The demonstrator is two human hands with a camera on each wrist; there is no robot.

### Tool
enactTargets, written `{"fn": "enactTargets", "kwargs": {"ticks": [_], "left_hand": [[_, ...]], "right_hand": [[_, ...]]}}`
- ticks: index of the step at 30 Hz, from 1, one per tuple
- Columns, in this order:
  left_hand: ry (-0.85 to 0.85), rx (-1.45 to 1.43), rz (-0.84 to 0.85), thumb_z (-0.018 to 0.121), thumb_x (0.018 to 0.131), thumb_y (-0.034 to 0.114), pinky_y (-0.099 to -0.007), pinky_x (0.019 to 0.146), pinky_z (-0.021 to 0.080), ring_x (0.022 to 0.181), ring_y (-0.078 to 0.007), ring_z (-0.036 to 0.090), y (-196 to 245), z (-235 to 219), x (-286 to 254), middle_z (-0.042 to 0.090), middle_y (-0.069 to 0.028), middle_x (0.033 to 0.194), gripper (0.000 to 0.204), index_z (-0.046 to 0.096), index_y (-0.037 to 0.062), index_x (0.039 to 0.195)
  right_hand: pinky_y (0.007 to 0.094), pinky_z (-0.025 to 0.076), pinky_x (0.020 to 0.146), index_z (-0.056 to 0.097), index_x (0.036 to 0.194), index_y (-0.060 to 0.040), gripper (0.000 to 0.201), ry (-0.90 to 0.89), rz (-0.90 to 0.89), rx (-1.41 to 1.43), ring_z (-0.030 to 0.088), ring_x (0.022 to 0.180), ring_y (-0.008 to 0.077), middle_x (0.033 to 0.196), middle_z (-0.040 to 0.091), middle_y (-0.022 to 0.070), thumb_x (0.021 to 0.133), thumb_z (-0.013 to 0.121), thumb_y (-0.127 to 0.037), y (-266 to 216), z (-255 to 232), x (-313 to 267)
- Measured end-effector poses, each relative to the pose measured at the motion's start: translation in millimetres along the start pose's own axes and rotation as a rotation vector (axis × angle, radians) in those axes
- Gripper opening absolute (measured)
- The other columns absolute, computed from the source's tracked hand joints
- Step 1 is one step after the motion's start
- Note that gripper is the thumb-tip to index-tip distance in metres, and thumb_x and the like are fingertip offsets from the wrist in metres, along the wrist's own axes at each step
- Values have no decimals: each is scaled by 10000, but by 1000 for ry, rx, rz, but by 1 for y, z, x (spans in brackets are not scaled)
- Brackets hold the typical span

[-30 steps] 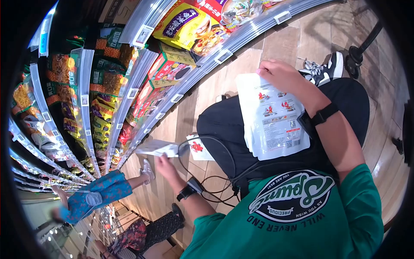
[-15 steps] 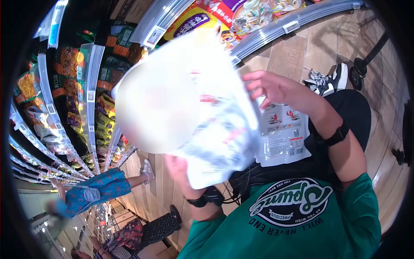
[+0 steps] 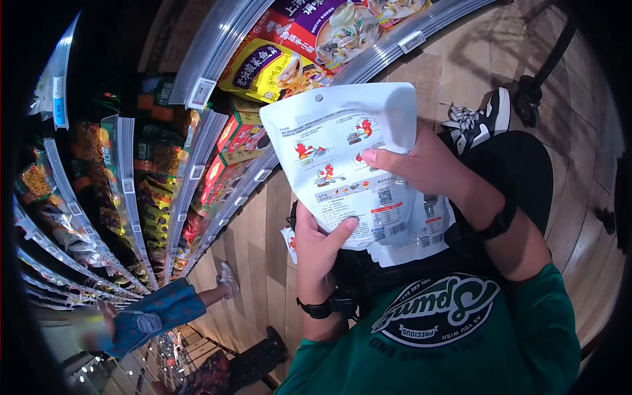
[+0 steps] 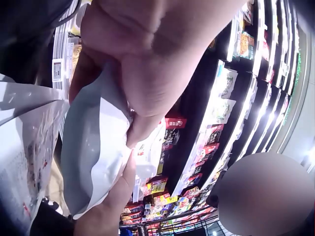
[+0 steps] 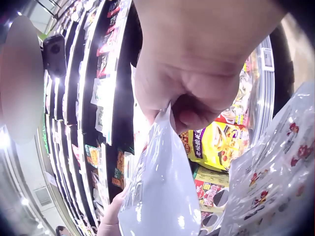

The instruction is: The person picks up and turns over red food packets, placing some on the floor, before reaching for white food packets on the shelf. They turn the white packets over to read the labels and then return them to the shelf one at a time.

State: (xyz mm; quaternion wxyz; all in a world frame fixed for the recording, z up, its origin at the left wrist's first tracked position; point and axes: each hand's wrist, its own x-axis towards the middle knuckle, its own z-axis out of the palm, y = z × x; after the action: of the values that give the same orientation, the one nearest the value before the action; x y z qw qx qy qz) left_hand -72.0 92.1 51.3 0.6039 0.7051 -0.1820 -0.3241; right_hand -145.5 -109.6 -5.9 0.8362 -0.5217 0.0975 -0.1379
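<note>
Both hands hold a white printed pouch (image 3: 329, 128) above the lap, its side with small red cartoon pictures and barcode facing up. My left hand (image 3: 319, 247) grips its lower left edge, thumb on the printed face. At the right edge my right hand (image 3: 438, 164) pinches it, thumb on top and fingers behind. More white pouches (image 3: 431, 227) lie on the lap, partly covered. In the left wrist view the left hand (image 4: 142, 64) holds the pouch (image 4: 81, 152) edge-on. The right wrist view has the right hand (image 5: 197, 73) gripping the pouch (image 5: 165, 187).
Shelves (image 3: 197, 148) of packaged food run along the left, with a yellow packet (image 3: 263, 72) near the top. A sneaker (image 3: 494, 118) is at the right on the wooden floor (image 3: 428, 79). Another white packet (image 3: 288, 242) lies left of the lap. People stand at lower left.
A pouch held at the left a second ago was swung up, blurred, and now lies steady between both hands. The right hand has left the lap pouches and grips this one.
</note>
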Motion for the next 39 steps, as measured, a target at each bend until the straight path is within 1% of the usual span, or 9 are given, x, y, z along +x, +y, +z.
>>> {"fn": "enactTargets", "kwargs": {"ticks": [10,15,18,20,27,30,34,36,39], "left_hand": [[43,-32,108,740,773,10,-356,924,493,1089,-228,597,-3,0,-5,586,-172,1194,657,358,-46,1304],[-74,33,-136,699,832,52,-326,897,483,1065,-185,583,-12,-5,-15,588,-148,1183,570,382,-28,1298],[-183,452,-321,714,841,137,-282,792,493,913,-144,612,-31,-3,-21,639,-128,1068,515,429,-29,1237],[-213,468,-335,697,856,137,-282,807,491,925,-144,611,-41,-5,-26,639,-111,1082,502,446,-28,1259],[-415,959,-399,592,894,438,-390,590,497,591,-314,643,-29,8,-32,629,-123,599,454,649,0,789],[-436,938,-187,613,909,274,-290,558,476,591,-169,646,-21,-13,-36,661,-86,669,292,642,-15,870],[359,346,-73,538,940,154,-214,530,421,566,-79,547,-28,-100,-30,623,-31,681,136,618,45,928],[705,231,39,501,948,151,-230,536,426,555,-98,528,-69,-165,-23,589,-47,645,184,579,7,863],[989,368,-196,577,868,207,-295,538,448,568,-149,556,-197,-255,-44,609,-74,715,232,584,-24,886]], "right_hand": [[297,493,855,519,1241,27,424,-16,90,-161,606,999,137,1121,634,104,867,638,-136,-12,-7,3],[286,507,783,597,1178,-16,401,210,41,-227,639,901,145,1057,660,125,852,665,-239,-9,-36,11],[338,502,821,572,1214,-40,433,118,128,-631,641,946,216,1118,637,160,850,656,-260,4,-64,17],[411,475,876,548,1240,-55,466,242,-264,-1357,616,1013,312,1139,624,173,864,619,-320,33,-66,18],[419,441,917,573,1178,-48,405,-71,236,-1168,577,1054,349,1085,622,190,931,510,-363,38,-24,17],[422,439,919,590,1135,-30,445,-37,26,-1113,572,1078,353,1110,615,189,937,472,-410,58,-37,22],[405,430,931,593,1120,-22,411,-117,27,-1042,562,1085,347,1124,609,189,943,481,-376,37,-32,19],[378,425,939,595,1121,-14,365,-85,15,-1050,558,1089,332,1117,607,191,944,506,-321,35,-30,21],[350,424,941,587,1138,-5,348,-61,-35,-1039,558,1094,306,1105,607,177,942,526,-287,31,-23,20]]}}
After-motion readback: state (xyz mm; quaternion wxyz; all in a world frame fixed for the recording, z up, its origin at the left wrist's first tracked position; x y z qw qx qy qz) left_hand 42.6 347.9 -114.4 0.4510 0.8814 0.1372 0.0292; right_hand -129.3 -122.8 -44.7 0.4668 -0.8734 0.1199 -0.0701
